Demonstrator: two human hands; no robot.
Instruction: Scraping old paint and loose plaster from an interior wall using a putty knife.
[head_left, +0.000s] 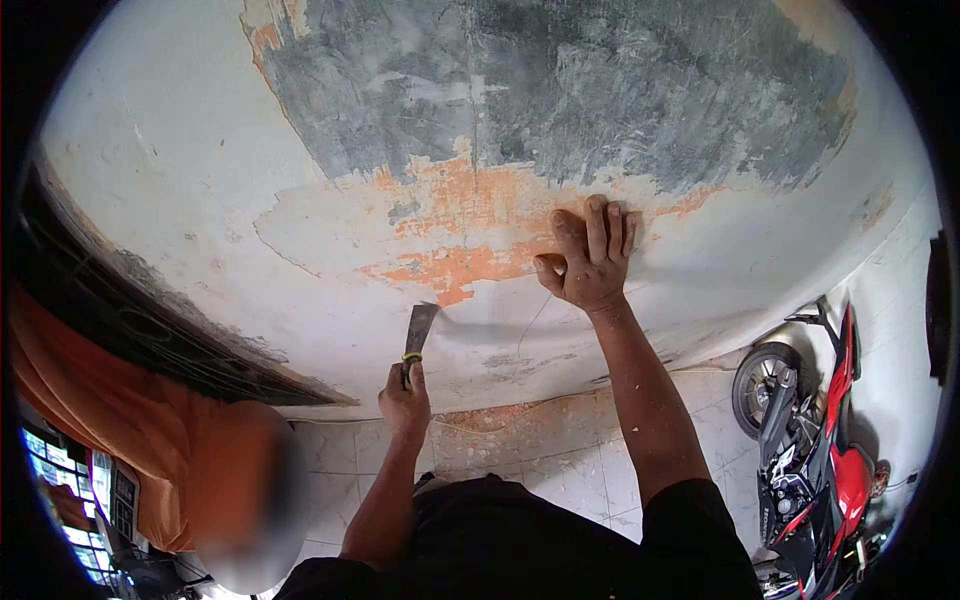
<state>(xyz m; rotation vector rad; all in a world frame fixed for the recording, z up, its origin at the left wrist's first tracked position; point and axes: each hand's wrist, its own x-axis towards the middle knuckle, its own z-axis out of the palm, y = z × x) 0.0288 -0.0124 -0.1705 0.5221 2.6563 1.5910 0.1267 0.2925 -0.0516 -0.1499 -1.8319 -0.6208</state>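
My left hand (406, 401) grips the handle of a putty knife (420, 330), a scraper with a yellow ring below its metal blade. The blade's tip is at the wall (360, 300), just under a ragged patch of exposed orange paint (450, 274); whether it touches I cannot tell. My right hand (592, 259) rests on the wall to the right of that patch, fingers spread and pointing up, holding nothing. Higher up, a broad area of bare grey plaster (547, 97) shows where the white coating ends in jagged edges.
Paint flakes (510, 435) litter the tiled floor (622, 480) along the wall's foot, where a thin cable (480, 430) runs. A red and black motorcycle (825, 450) stands at right. Orange curtain cloth (142, 457) hangs by a dark opening (150, 315) at left, next to a blurred area.
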